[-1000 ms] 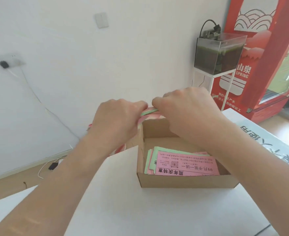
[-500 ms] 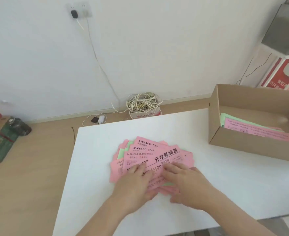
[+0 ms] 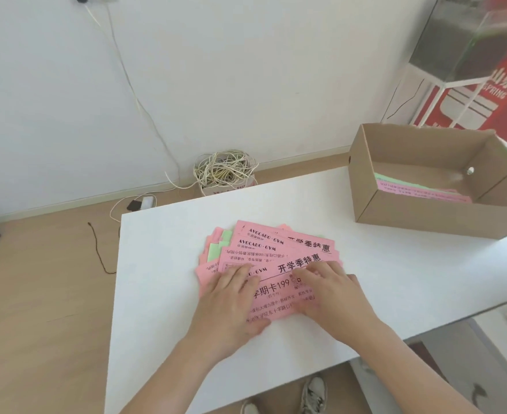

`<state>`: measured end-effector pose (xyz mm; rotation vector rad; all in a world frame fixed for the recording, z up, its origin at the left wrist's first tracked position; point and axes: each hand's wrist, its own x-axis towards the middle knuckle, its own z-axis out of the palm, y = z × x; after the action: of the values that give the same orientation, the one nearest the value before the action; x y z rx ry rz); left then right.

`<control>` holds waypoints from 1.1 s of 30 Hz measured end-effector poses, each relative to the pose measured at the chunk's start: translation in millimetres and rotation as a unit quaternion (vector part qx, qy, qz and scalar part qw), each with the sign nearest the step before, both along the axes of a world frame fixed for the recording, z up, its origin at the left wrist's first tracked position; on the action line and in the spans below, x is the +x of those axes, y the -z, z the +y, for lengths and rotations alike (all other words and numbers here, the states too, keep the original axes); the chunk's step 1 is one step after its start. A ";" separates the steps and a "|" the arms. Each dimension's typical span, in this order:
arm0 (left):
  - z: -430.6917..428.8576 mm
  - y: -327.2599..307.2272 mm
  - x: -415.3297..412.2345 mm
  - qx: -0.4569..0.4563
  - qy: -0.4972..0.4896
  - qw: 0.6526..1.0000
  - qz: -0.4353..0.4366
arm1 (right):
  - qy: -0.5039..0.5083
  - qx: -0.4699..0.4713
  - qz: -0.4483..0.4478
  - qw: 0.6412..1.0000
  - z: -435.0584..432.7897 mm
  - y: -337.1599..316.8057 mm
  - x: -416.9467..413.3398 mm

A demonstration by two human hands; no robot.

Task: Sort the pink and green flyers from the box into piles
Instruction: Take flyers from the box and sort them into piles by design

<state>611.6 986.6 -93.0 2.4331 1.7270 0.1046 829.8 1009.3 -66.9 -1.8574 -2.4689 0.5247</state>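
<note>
Looking through the head view, a mixed batch of flyers (image 3: 282, 258) is seen fanned out on the white table (image 3: 186, 339), mostly pink, with a few green flyers (image 3: 216, 249) showing at its left edge. The left hand (image 3: 231, 297) and the right hand (image 3: 333, 294) are laid flat on it with straight fingers, and nothing is gripped. No separate piles are formed yet, and the remaining flyers (image 3: 410, 188) lie in the box (image 3: 419, 216), so the sorting is judged to be hardly begun.

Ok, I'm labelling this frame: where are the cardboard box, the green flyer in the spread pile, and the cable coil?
cardboard box (image 3: 425, 215): head view, front wall.
green flyer (image 3: 214, 252): head view, exposed left part.
cable coil (image 3: 224, 170): head view, middle of tangle.
</note>
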 end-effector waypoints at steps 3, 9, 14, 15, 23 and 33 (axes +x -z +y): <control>-3.9 1.7 13.4 0.005 0.014 1.000 0.013 | 0.033 -0.057 0.065 0.996 -0.3 6.4 7.6; -1.3 -3.0 6.0 0.059 0.013 0.991 -0.116 | 0.135 -0.082 0.297 0.942 5.3 4.1 30.1; -7.6 -26.5 4.0 0.067 -0.240 0.933 -0.262 | 0.118 -0.068 0.238 0.962 18.9 10.1 40.0; -8.2 -31.5 3.7 0.099 -0.266 0.918 -0.278 | 0.095 -0.068 0.205 0.972 20.8 12.9 39.8; 1.0 -20.8 -4.0 0.138 -0.223 0.949 -0.176 | 0.014 -0.064 0.078 0.995 38.1 18.9 46.1; -18.0 -15.8 8.7 0.061 -0.262 0.956 -0.116 | 0.035 -0.005 0.103 0.994 48.2 14.3 43.4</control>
<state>620.3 968.6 -77.2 1.8708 2.2478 0.5474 873.2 1057.5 -81.2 -1.7857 -2.2656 0.6897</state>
